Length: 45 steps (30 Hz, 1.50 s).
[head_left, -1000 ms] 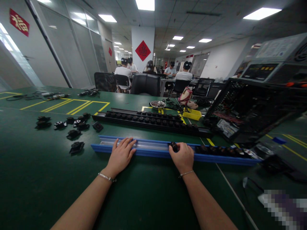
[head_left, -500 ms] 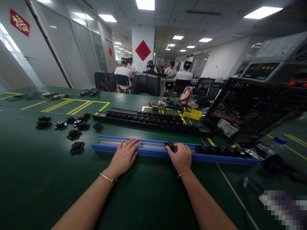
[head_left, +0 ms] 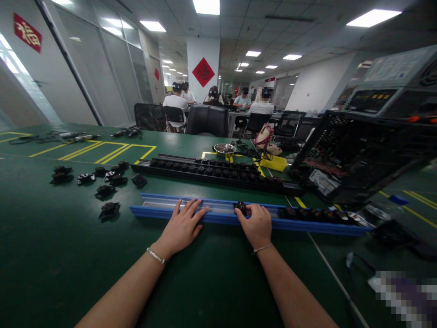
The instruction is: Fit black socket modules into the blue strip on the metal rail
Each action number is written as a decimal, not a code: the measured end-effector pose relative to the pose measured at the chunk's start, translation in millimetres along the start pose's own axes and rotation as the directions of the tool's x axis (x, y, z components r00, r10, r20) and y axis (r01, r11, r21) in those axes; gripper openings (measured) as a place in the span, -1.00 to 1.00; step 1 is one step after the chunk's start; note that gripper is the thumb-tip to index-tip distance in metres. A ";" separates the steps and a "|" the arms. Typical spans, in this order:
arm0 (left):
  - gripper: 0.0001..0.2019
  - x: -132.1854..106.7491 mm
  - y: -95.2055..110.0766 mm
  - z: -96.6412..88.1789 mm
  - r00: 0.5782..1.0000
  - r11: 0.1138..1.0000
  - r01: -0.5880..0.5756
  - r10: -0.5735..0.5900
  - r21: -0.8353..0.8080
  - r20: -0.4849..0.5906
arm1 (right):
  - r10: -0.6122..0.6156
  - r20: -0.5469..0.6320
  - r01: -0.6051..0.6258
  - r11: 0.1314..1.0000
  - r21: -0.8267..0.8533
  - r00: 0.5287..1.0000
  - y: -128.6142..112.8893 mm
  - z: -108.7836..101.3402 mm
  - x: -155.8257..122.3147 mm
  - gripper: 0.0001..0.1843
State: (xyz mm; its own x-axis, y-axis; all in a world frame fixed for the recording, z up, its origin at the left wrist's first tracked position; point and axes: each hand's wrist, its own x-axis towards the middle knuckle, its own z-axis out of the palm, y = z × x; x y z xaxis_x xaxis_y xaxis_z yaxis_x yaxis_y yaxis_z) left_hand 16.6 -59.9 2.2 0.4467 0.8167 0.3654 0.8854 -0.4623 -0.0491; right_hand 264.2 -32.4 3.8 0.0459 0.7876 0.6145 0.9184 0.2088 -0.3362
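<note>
Head view. Red wall plaque [head_left: 27,32] at 10 o'clock, gold character 福. Red diamond sign [head_left: 203,72] on pillar at 12 o'clock, character too small to read.

Left hand [head_left: 182,225] flat, fingers spread wide, fingertips on blue rail [head_left: 221,214]. Right hand [head_left: 257,224] curled, fingertips pinching small black part [head_left: 241,207] seated in rail channel, at hand's 11 o'clock. Row of black parts [head_left: 314,214] in same rail at hand's 3 o'clock. Black rail [head_left: 211,173] beyond, at 12 o'clock. Loose black parts [head_left: 105,191] at 9 o'clock on green table [head_left: 51,255].
</note>
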 end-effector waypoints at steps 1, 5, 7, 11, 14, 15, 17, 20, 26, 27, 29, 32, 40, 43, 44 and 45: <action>-0.46 0.0 0.6 0.3 1.000 1.000 -0.006 0.006 0.005 0.003 | 0.001 0.002 -0.001 1.000 0.000 1.000 0.0 0.4 -0.1 -0.69; -0.42 -0.2 1.7 0.5 1.000 1.000 -0.017 0.017 0.019 0.004 | -0.002 0.010 0.002 1.000 0.007 1.000 0.2 2.7 -0.7 -0.69; -0.42 -0.5 1.6 0.0 1.000 1.000 -0.022 0.022 0.014 0.005 | -0.012 0.011 0.012 1.000 0.018 1.000 0.0 3.6 -1.2 -0.68; -0.42 -0.9 1.1 -0.4 1.000 1.000 -0.031 0.031 0.002 0.002 | -0.032 0.001 0.032 0.999 0.030 0.999 -0.9 4.3 -1.8 -0.66; -0.42 -1.1 1.0 0.2 0.999 0.999 -0.033 0.033 -0.007 -0.005 | -0.038 0.000 0.038 0.999 0.036 0.999 -1.7 4.1 -1.9 -0.66; -0.42 -1.1 1.0 0.4 0.999 0.999 -0.034 0.034 -0.009 -0.006 | -0.043 0.000 0.043 0.998 0.040 0.999 -2.0 4.0 -1.9 -0.67; -0.42 -1.3 1.0 0.5 0.999 0.999 -0.036 0.036 -0.012 -0.008 | -0.052 -0.002 0.052 0.997 0.049 0.999 -2.7 3.8 -1.9 -0.68; -0.43 -1.3 1.2 0.1 0.999 0.999 -0.042 0.042 -0.013 -0.011 | -0.059 -0.009 0.059 0.997 0.057 0.998 -3.6 3.5 -1.9 -0.69; -0.42 -0.3 6.5 -1.3 0.997 0.997 -0.075 0.075 -0.015 0.001 | -0.070 -0.002 0.070 0.996 0.052 0.998 -4.0 4.4 -2.5 -0.69; -0.42 -0.1 8.0 -1.2 0.997 0.997 -0.077 0.077 -0.015 0.006 | -0.075 0.003 0.074 0.996 0.051 0.997 -4.2 4.7 -2.7 -0.69; -0.42 0.2 10.7 -0.8 0.997 0.997 -0.079 0.079 -0.015 0.010 | -0.080 0.011 0.079 0.995 0.054 0.997 -5.0 5.3 -3.2 -0.71; -0.42 0.3 13.2 -0.1 0.996 0.996 -0.083 0.084 -0.016 0.006 | -0.092 0.027 0.090 0.993 0.073 0.995 -7.1 6.0 -3.9 -0.74; -0.42 0.5 13.3 -0.2 0.996 0.996 -0.087 0.087 -0.014 -0.001 | -0.158 0.069 0.151 0.983 0.101 0.985 -12.9 4.6 -4.8 -0.79; -0.42 0.5 13.3 -0.2 0.997 0.996 -0.082 0.082 -0.019 -0.001 | -0.170 0.091 0.159 0.980 0.118 0.981 -14.3 3.1 -4.9 -0.79; -0.42 0.4 13.3 -0.2 0.997 0.996 -0.082 0.082 -0.020 0.002 | -0.176 0.099 0.163 0.979 0.126 0.979 -14.7 2.7 -4.9 -0.79; -0.41 0.4 13.3 -0.4 0.997 0.996 -0.083 0.083 -0.021 0.004 | -0.182 0.106 0.167 0.977 0.135 0.978 -15.1 2.4 -4.9 -0.78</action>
State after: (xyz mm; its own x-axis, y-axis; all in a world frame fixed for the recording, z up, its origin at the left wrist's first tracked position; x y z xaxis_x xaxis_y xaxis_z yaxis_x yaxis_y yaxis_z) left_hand 28.5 -65.8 2.0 0.5190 0.7771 0.3560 0.8425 -0.5355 -0.0594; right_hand 249.2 -38.0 4.1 -0.1638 0.7934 0.5863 0.8517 0.4136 -0.3217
